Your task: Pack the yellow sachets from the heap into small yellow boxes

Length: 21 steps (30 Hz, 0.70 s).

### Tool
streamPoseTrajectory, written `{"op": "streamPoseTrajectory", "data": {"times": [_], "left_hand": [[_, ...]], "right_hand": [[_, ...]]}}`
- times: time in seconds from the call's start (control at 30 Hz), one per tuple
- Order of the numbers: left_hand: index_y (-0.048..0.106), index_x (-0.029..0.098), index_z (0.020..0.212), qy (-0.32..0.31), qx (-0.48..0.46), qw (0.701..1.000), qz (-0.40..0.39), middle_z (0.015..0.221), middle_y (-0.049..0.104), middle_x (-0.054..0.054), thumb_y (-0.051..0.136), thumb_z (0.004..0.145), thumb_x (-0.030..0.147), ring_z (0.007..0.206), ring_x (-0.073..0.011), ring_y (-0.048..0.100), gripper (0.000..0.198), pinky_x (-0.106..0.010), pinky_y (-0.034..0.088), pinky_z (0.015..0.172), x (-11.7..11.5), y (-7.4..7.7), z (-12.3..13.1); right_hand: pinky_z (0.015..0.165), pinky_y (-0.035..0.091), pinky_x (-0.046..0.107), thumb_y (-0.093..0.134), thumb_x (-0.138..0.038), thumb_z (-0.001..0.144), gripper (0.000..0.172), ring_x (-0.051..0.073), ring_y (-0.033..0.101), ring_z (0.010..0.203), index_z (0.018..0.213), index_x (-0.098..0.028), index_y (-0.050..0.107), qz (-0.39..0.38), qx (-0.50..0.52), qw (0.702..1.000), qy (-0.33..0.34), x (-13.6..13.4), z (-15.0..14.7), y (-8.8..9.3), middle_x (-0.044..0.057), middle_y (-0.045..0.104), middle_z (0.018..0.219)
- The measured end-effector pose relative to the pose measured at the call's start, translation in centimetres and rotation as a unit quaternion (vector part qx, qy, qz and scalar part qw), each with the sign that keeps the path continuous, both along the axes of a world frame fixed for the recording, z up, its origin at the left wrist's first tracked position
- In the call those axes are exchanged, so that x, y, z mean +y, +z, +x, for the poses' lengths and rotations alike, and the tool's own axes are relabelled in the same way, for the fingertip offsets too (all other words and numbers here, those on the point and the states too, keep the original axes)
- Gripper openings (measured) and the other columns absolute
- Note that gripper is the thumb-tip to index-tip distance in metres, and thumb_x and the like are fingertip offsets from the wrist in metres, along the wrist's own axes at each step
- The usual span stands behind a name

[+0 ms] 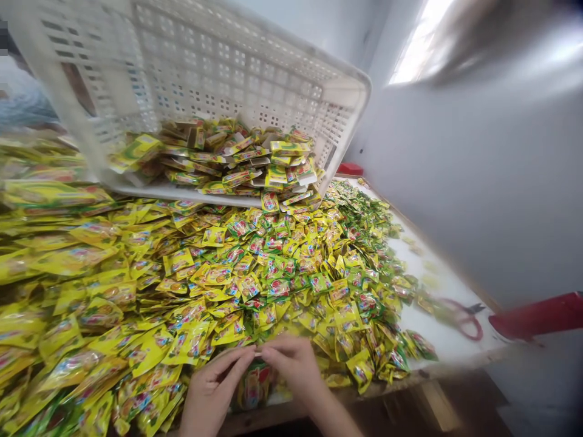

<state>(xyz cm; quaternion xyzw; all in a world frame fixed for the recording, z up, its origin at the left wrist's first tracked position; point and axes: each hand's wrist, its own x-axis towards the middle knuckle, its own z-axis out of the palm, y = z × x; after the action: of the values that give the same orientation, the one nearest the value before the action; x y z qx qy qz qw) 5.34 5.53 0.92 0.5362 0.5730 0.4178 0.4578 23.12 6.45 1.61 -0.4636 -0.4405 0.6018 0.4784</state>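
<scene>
Yellow and green packets (223, 274) cover much of the tabletop (416, 240), before a tilted white basket (200, 73). At the near edge, the left hand (207, 388) and right hand (296, 364) have fingertips and thumbs pinched together on a small pale piece (258, 354). Just below, between them, shows a green-and-red packet (255, 388); whether it is joined I cannot tell.

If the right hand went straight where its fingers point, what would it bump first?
Probably the left hand; both hands' fingertips nearly meet at a small pale thing, though depth is unclear.
</scene>
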Motion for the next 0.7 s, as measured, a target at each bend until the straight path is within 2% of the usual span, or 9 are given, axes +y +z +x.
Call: {"op": "streamPoseTrajectory", "data": {"times": [0.1,0.2,0.3,0.43,0.53,0.6,0.67,0.7], "left_hand": [[0.076,0.025,0.103,-0.007,-0.001,1.000,0.001,0.104,0.077,-0.004,0.071,0.078,0.041,0.097,-0.0243,0.071,0.030,-0.031,0.057,0.088,0.2,0.4,0.6],[0.077,0.027,0.102,-0.043,0.041,0.997,0.052,0.101,0.076,-0.004,0.070,0.080,0.036,0.095,-0.0236,0.071,0.024,-0.030,0.057,0.087,0.6,1.1,0.8],[0.079,0.029,0.095,-0.087,0.068,0.987,0.118,0.094,0.077,-0.004,0.068,0.083,0.031,0.091,-0.0228,0.071,0.017,-0.029,0.057,0.084,0.6,1.2,0.3],[0.077,0.034,0.104,-0.137,0.094,0.973,0.160,0.106,0.077,-0.004,0.068,0.083,0.027,0.099,-0.0238,0.071,0.024,-0.030,0.057,0.089,-0.8,-0.1,-0.9],[0.076,0.032,0.104,-0.137,0.110,0.969,0.174,0.111,0.075,-0.005,0.070,0.081,0.024,0.106,-0.0254,0.068,0.026,-0.033,0.054,0.094,-1.8,-1.4,-0.8],[0.075,0.031,0.104,-0.148,0.107,0.967,0.178,0.108,0.074,-0.007,0.066,0.084,0.023,0.104,-0.0244,0.068,0.023,-0.033,0.054,0.092,-2.1,-1.7,0.1],[0.072,0.031,0.111,-0.179,0.107,0.962,0.179,0.103,0.073,-0.007,0.060,0.088,0.021,0.099,-0.0220,0.068,0.028,-0.030,0.055,0.086,-1.9,-1.4,1.2],[0.070,0.032,0.115,-0.196,0.107,0.958,0.178,0.101,0.072,-0.007,0.058,0.089,0.021,0.096,-0.0209,0.068,0.031,-0.028,0.055,0.084,-1.8,-1.1,1.7]], "right_hand": [[0.046,0.046,0.021,0.083,-0.039,0.064,0.024,0.011,0.056,0.050,0.079,-0.020,0.079,-0.014,0.012,1.000,-0.019,0.1,0.1,0.0,0.001,0.066,0.065],[0.044,0.046,0.023,0.084,-0.039,0.064,0.021,0.012,0.055,0.046,0.072,-0.021,0.078,-0.021,0.006,0.999,-0.026,0.3,0.0,-0.2,0.001,0.066,0.060],[0.050,0.050,0.026,0.085,-0.037,0.063,0.017,0.017,0.061,0.057,0.069,-0.022,0.078,0.040,-0.017,0.999,-0.026,-0.3,0.2,-0.4,0.003,0.069,0.066],[0.071,0.053,0.031,0.077,-0.033,0.076,0.010,0.021,0.066,0.079,0.082,-0.025,0.079,0.166,-0.074,0.983,-0.013,-1.9,1.1,-0.3,0.006,0.072,0.082],[0.075,0.051,0.030,0.067,-0.033,0.086,0.015,0.019,0.065,0.081,0.084,-0.023,0.077,0.214,-0.149,0.965,0.027,-1.2,2.2,0.8,0.006,0.071,0.083],[0.071,0.048,0.028,0.061,-0.035,0.090,0.022,0.018,0.063,0.075,0.081,-0.020,0.073,0.207,-0.222,0.952,-0.032,0.8,2.6,1.8,0.005,0.069,0.078],[0.067,0.045,0.028,0.061,-0.038,0.088,0.021,0.018,0.061,0.074,0.090,-0.019,0.068,0.170,-0.316,0.920,-0.154,3.7,2.6,2.6,0.005,0.068,0.083],[0.066,0.044,0.028,0.066,-0.040,0.084,0.025,0.019,0.060,0.074,0.097,-0.019,0.065,0.151,-0.362,0.899,-0.194,5.1,2.4,2.9,0.005,0.067,0.086]]}}
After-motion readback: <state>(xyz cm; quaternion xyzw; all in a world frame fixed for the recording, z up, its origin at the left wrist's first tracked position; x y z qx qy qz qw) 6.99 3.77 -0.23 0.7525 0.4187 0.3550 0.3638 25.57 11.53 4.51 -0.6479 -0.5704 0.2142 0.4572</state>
